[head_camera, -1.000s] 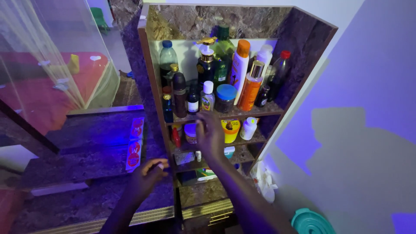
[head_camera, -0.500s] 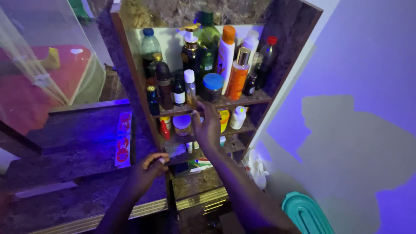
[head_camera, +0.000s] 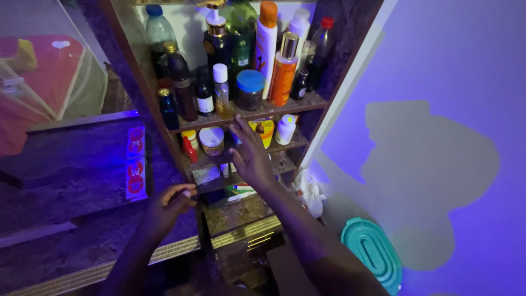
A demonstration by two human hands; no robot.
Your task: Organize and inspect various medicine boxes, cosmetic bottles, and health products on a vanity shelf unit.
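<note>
You face a shelf unit [head_camera: 323,71] of matt, marble-patterned laminate crowded with glossy plastic bottles [head_camera: 267,38], gold metallic trim [head_camera: 246,230] below, and a smooth teal plastic lid [head_camera: 372,255] near right.

Red round stickers [head_camera: 135,164] on a white strip (left of shelves).

dim violet light, hard shadows

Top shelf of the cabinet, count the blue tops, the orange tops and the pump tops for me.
Blue tops: 2, a bottle cap and a jar lid
Orange tops: 1, a tube cap
Pump tops: 1, a gold pump
Total: 4
</note>
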